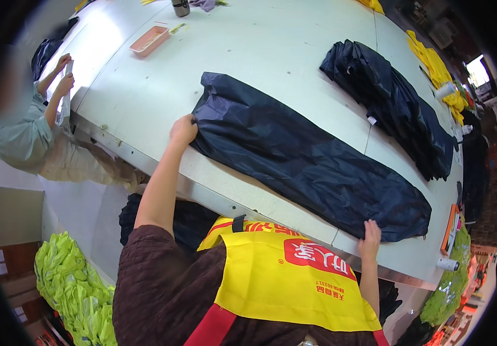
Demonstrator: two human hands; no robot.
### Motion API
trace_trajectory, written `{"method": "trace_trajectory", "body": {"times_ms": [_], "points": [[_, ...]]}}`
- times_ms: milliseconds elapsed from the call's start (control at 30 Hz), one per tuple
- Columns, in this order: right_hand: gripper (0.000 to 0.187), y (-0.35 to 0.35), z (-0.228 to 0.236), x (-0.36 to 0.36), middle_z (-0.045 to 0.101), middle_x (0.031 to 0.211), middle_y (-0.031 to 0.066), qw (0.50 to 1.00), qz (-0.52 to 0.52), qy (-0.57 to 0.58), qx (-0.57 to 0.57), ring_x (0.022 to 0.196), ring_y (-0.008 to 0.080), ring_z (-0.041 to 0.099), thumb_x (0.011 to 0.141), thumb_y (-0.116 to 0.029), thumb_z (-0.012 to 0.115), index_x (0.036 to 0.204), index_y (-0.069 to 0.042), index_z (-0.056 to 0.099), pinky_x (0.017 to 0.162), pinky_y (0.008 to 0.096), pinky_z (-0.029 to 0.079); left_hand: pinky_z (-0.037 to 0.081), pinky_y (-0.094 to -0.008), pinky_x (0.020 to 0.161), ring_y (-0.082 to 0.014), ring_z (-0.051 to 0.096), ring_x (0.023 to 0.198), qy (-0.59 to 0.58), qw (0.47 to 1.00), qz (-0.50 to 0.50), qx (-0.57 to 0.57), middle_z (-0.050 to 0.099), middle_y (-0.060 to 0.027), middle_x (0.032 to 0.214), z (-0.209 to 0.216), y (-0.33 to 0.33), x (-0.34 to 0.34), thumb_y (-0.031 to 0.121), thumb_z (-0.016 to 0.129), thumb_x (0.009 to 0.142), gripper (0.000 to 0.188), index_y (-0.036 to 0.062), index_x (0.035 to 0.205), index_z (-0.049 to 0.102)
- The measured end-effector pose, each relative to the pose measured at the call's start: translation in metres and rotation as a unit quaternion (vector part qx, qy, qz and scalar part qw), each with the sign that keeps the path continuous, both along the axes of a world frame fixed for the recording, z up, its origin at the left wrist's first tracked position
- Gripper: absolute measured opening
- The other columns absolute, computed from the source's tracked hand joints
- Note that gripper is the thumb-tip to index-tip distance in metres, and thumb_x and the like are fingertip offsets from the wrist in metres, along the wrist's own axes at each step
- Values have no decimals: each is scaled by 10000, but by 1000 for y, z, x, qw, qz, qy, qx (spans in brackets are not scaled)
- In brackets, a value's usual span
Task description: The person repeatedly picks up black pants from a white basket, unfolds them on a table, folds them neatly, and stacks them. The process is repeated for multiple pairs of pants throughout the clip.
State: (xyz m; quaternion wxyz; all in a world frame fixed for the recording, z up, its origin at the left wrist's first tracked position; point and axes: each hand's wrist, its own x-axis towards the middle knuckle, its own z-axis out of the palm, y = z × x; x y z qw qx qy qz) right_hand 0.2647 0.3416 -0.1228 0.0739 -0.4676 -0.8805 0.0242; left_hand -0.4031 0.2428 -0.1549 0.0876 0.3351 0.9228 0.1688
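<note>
A long, dark navy garment (294, 147), smooth and slightly shiny, lies folded lengthwise across the white table (271, 52). Whether it is trousers or something else I cannot tell. At its left end my left hand (184, 130) is closed on the near edge of the cloth. My right hand (370, 237) rests at the near edge toward the other end, fingers stretched out and touching the fabric. Beyond it, at the right, lies a thicker pile of similar dark folded garments (389, 95) with a small white tag.
A pink tray (149, 41) and a dark cup (181, 7) stand toward the far left. At left, a co-worker (26, 130) holds a pale strip. Thread spools (447, 264) and yellow cloth (437, 66) line the right edge. Lime-green garments (75, 288) are heaped below left.
</note>
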Motion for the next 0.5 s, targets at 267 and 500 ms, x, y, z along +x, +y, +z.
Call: {"method": "trace_trajectory", "body": {"times_ms": [267, 500], "points": [[466, 45, 13, 85, 630, 987, 173, 989, -145, 16, 29, 979, 346, 574, 655, 82, 511, 1078, -88, 605, 846, 363, 453, 438, -220, 787, -103, 573, 839, -242, 811, -94, 525, 623, -35, 886, 190, 13, 0, 194, 702, 787, 283, -19, 950, 612], [476, 123, 202, 78, 613, 1064, 136, 979, -68, 192, -8, 1077, 234, 544, 678, 26, 470, 1137, -60, 568, 914, 311, 398, 460, -289, 736, -167, 584, 787, -101, 975, -52, 193, 627, -87, 862, 276, 52, -34, 310, 720, 744, 410, -4, 992, 631]]}}
